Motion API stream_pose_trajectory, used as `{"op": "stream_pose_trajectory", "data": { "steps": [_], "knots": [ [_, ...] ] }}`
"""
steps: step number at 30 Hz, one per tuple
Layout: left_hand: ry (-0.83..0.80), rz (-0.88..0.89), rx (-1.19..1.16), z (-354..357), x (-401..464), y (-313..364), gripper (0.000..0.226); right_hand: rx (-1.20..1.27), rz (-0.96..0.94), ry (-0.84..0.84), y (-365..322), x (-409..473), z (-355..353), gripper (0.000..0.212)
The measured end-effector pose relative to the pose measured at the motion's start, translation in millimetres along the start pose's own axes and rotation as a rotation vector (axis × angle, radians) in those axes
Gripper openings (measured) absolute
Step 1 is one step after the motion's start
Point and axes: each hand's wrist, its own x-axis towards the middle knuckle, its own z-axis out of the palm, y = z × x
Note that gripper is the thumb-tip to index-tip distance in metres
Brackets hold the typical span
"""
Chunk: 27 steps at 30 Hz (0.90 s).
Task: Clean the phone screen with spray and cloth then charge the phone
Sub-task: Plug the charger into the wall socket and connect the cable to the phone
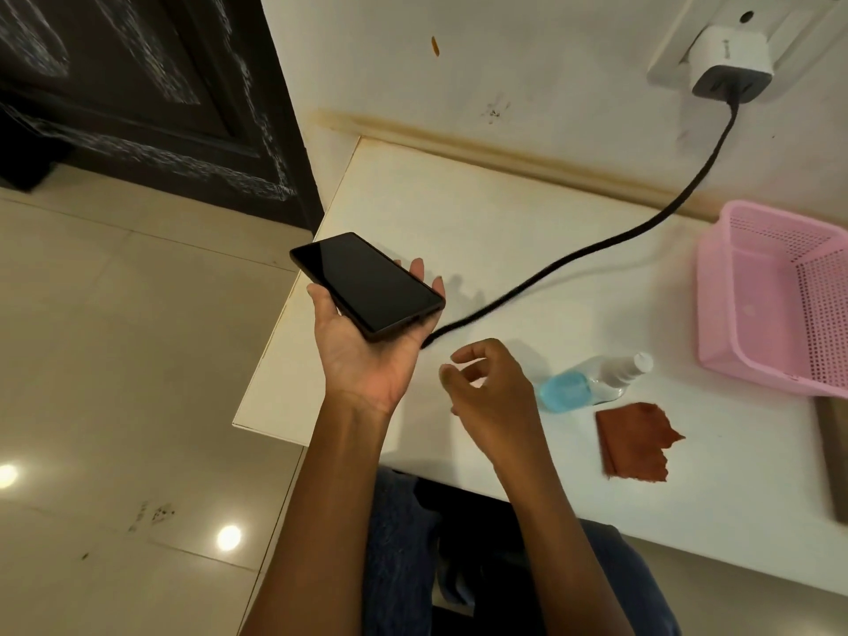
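Observation:
A black phone (367,284) lies screen up in the palm of my left hand (367,355), held above the white table's left end. The screen is dark. My right hand (486,387) hovers just right of it with fingers loosely curled and nothing in them. A black charging cable (596,250) runs from the white charger (729,62) in the wall socket down across the table; its free end lies just below the phone. A clear spray bottle (592,381) with blue liquid lies on its side right of my right hand. A brown cloth (635,440) rests flat below the bottle.
A pink perforated basket (716,323) stands at the table's right side. The white table (504,213) meets the wall at the back. A dark door and tiled floor lie to the left. A dark flat object (833,456) shows at the right edge.

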Motion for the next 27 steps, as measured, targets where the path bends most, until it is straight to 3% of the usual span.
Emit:
{"op": "stream_pose_trajectory", "data": {
  "steps": [3,7,11,13,18,24,27],
  "knots": [
    [0.024,0.01,-0.016,-0.6,-0.9,0.9,0.054,-0.242,-0.036,0.119,6.0,2.8,11.6,0.031],
    [0.034,0.025,-0.018,-0.5,-1.5,2.5,0.054,-0.318,-0.267,0.32,4.3,10.4,29.5,0.028],
    [0.054,0.021,-0.045,-0.2,-3.2,2.7,0.054,-0.583,-0.459,0.335,1.0,36.7,40.3,0.056],
    [0.06,0.029,-0.05,-0.8,-2.8,4.9,0.055,-0.616,-0.501,0.331,-0.2,47.4,40.4,0.049],
    [0.068,0.036,-0.078,-3.6,-1.2,14.9,0.053,-0.622,-0.496,0.335,-4.4,50.5,33.0,0.015],
    [0.082,0.063,-0.105,-0.5,-4.2,16.6,0.057,-0.215,-0.594,0.369,-19.8,26.7,-6.4,0.008],
    [0.092,0.086,-0.111,0.0,-4.1,16.9,0.058,-0.144,-0.662,0.31,-27.2,15.4,-12.7,0.011]
  ]
}}
